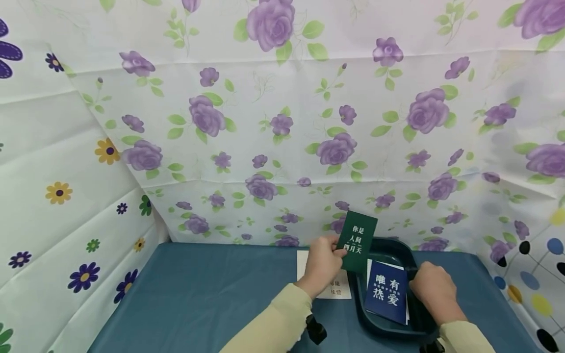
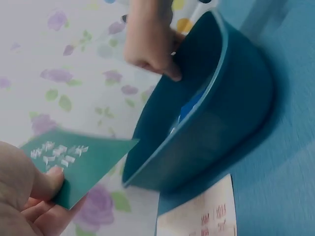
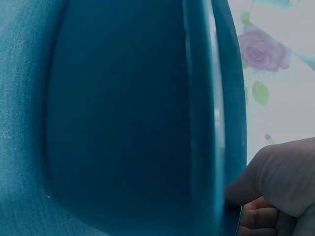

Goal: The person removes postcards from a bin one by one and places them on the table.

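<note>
My left hand (image 1: pixel 324 262) pinches a green card (image 1: pixel 358 240) with white characters between thumb and fingers, holding it up over the left rim of a dark teal bin (image 1: pixel 364 318). On the far side of the bin, in the left wrist view, my right hand (image 2: pixel 150 44) grips the rim, its thumb reaching inside. A blue card (image 1: pixel 386 291) with large white characters lies in the bin on top of white-edged cards. To the bin's left, a cream card (image 1: pixel 340 291) with reddish characters lies on the table, partly hidden by my left hand.
A blue cloth covers the table (image 1: pixel 212 289). Behind it hangs a white sheet (image 1: pixel 300 147) with purple roses, and another flowered sheet (image 1: pixel 53 235) hangs at the left. A dotted sheet (image 1: pixel 529 294) borders the right side. A black object (image 1: pixel 316 329) sits by my left cuff.
</note>
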Demonstrator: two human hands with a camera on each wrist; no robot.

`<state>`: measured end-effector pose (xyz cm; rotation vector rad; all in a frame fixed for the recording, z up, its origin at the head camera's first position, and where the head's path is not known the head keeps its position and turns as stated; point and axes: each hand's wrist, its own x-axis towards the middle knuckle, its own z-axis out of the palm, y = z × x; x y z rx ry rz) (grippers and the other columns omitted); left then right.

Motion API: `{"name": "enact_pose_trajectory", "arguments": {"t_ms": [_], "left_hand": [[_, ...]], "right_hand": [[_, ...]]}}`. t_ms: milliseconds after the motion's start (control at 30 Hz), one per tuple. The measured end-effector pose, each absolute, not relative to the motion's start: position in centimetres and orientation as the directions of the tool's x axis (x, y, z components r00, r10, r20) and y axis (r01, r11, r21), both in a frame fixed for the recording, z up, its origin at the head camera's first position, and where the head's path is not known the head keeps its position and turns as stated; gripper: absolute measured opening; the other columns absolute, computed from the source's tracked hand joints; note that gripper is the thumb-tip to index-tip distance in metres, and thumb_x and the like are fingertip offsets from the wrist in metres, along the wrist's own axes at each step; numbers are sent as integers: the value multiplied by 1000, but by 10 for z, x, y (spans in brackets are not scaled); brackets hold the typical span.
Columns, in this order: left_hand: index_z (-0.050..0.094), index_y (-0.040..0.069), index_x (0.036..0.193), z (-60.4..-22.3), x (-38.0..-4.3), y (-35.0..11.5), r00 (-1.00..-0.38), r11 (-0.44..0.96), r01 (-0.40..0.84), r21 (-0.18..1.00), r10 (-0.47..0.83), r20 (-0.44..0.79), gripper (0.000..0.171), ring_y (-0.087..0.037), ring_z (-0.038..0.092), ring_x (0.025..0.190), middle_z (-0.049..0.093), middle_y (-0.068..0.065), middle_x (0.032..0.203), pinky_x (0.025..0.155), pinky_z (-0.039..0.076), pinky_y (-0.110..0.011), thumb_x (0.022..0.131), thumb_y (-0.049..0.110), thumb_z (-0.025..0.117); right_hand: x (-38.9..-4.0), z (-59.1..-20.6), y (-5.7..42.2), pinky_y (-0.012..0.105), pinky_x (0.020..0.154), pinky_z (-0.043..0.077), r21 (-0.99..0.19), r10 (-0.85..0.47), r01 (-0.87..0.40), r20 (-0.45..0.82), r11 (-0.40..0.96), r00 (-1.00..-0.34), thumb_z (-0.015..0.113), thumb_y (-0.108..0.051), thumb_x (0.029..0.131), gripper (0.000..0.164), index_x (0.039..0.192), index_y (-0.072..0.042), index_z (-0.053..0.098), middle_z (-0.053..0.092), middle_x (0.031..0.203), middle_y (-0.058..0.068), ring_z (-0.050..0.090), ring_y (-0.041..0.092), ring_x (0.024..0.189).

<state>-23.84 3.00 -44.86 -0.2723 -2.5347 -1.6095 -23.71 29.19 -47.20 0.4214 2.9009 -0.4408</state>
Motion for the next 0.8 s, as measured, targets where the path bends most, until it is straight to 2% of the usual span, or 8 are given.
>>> {"name": "enact_pose_trajectory", "arguments": {"t_ms": [133,200,300,533,800], "left_hand": [[70,11,103,-450,-237,11,-975,431,220,875,63,214,16,-8,65,77,61,-6,79,58,45,-21,88,14,66],[68,10,111,-451,-237,3,-976,439,207,874,30,216,25,-11,67,90,65,-7,89,65,50,-22,86,14,67],[66,6,116,-453,-238,-8,-975,447,188,874,-21,221,33,-16,67,97,67,-10,98,71,54,-26,84,13,69],[67,3,113,-460,-243,-34,-971,481,101,871,-145,193,36,-16,66,92,65,-8,94,67,54,-28,79,13,74],[69,4,107,-466,-249,-59,-961,487,48,872,-216,173,33,-17,63,88,65,-8,95,66,54,-29,77,15,77]], "right_hand": [[-236,-473,294,40,48,42,-262,245,299,-217,918,-945,64,-18,80,28,95,6,63,62,87,27,57,30,67],[-236,-473,295,41,48,42,-259,243,295,-214,920,-946,64,-18,80,30,96,7,62,62,88,28,58,31,67],[-236,-473,295,41,48,43,-262,234,284,-205,922,-950,64,-18,79,31,95,8,62,62,88,29,58,32,67],[-237,-473,295,42,49,43,-259,230,279,-205,925,-951,64,-19,80,32,96,9,61,62,87,29,58,32,67],[-238,-473,294,42,49,43,-258,243,294,-213,920,-946,64,-19,80,32,97,9,61,61,90,29,58,32,68]]}}
